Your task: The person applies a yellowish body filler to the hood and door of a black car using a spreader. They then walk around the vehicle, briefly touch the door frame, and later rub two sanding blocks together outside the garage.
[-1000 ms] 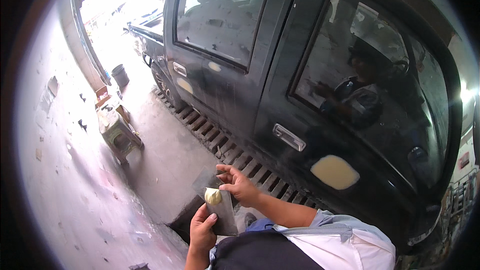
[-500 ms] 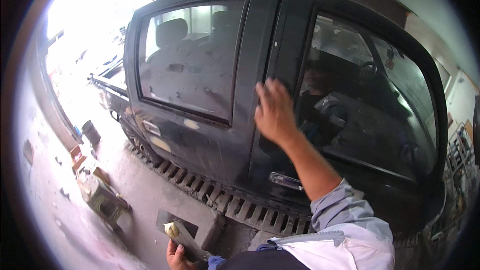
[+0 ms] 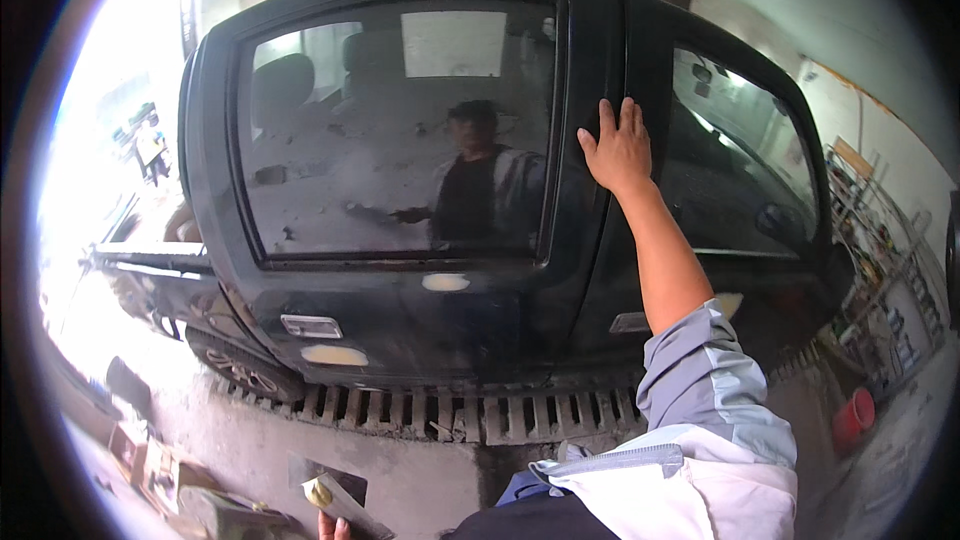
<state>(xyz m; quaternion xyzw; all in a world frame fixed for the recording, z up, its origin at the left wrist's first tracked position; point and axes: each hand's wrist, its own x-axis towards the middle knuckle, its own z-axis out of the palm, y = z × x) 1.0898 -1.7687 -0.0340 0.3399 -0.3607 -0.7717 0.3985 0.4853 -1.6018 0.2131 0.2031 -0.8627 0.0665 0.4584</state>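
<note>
My right hand [image 3: 622, 148] reaches up to the dark pickup truck [image 3: 480, 325], fingers stretched out and spread over the pillar between the two side windows. It holds nothing; whether the palm presses on the metal is hard to tell. Low at the bottom edge, my left hand [image 3: 334, 528] grips a flat grey plate [image 3: 352, 508] with a yellowish lump of paste [image 3: 318, 493] on its end. Most of that hand is cut off by the picture's edge. Pale filler patches show on the rear door: one patch [image 3: 445, 282] under the window, another patch [image 3: 335, 355] below the door handle [image 3: 311, 326].
A slotted grating [image 3: 400, 412] runs along the floor beneath the truck. Cardboard boxes [image 3: 160, 470] and a dark bucket [image 3: 128, 382] stand at the lower left. On the right are a red bucket [image 3: 853, 418] and a cluttered metal rack [image 3: 890, 270].
My view has shifted toward the truck's rear door, which now fills the middle. My right hand, blurred before, is now higher with its fingers spread. The left hand still holds the plate.
</note>
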